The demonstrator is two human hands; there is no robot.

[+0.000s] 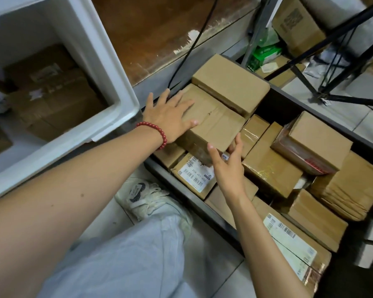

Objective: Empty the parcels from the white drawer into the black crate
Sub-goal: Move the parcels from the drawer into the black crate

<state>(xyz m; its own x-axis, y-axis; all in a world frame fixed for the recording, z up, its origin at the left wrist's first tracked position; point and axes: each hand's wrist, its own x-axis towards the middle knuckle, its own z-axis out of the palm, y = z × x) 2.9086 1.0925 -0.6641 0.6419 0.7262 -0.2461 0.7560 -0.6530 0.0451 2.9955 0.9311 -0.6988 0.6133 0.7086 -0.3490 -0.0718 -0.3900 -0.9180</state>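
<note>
Head view, looking down. The black crate (pixel 289 100) fills the right half and is packed with brown cardboard parcels in several layers. The white drawer (pixel 108 67) stands at upper left, beside the crate's left end, and holds further cardboard parcels (pixel 52 97), blurred.

The taped parcel (pixel 213 123) lies on top of the pile at the crate's left end, tilted, its far edge just beside a plain cardboard box (pixel 230 84) that sits higher at the back. Its near corner overhangs a labelled parcel (pixel 196 173), whose white barcode label faces up.

The left hand (pixel 170 115) lies flat on the top face of the taped parcel, near its left edge. The fingers are straight and spread and the thumb points along the near edge; nothing is clasped. The right hand (pixel 226 166) is at the parcel's near right corner, palm turned toward it and fingers extended and apart, with the thumb against the front face and the fingers up beside the right side. It brackets the corner without curling round it. The parcel thus lies between the two hands, under the left and ahead of the right.

A red bead bracelet (pixel 157 132) circles the left wrist. A white shoe (pixel 146 196) rests on the floor just outside the crate's near wall.
</note>
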